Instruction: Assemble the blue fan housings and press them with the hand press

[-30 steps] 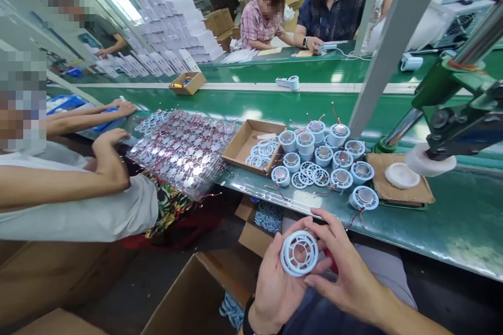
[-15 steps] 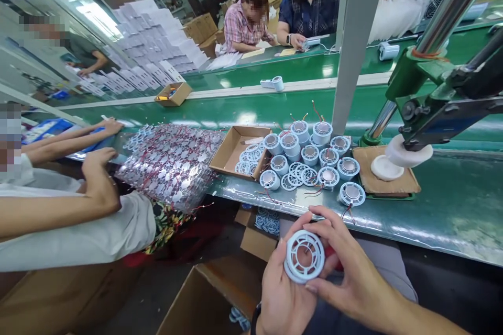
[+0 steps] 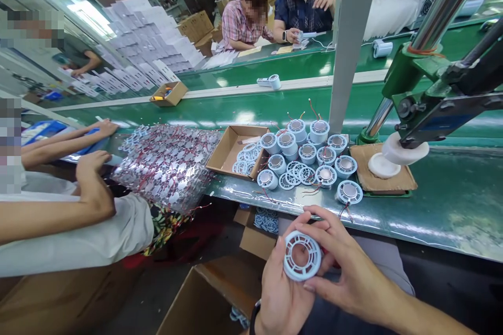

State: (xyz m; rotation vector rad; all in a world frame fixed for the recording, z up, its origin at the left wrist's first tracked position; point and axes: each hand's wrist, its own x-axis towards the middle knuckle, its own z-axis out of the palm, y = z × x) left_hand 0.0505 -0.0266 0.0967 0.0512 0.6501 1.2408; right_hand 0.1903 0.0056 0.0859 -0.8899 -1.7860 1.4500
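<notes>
A round light-blue plastic part (image 3: 302,256) with an open ring and spokes faces up between my hands, over my lap. My left hand (image 3: 281,285) cups it from the left and below. The fingers and thumb of my right hand (image 3: 341,267) close on its right edge. Just beyond, on the green bench, stand several round blue housings (image 3: 307,154) with silver discs and thin red wires. Flat blue rings (image 3: 301,174) lie among them, and more fill one end of a shallow cardboard box (image 3: 220,157).
A hand press (image 3: 408,146) with a white pad stands at the right. Wired silver parts in plastic (image 3: 168,162) lie left of the box. A co-worker's arms (image 3: 92,188) reach in from the left. Two people sit across the belt. An open carton (image 3: 208,293) stands below.
The two blue pieces in my hands, offset before, now line up as one round part. My right fingers have shifted over its upper edge. The view has moved slightly.
</notes>
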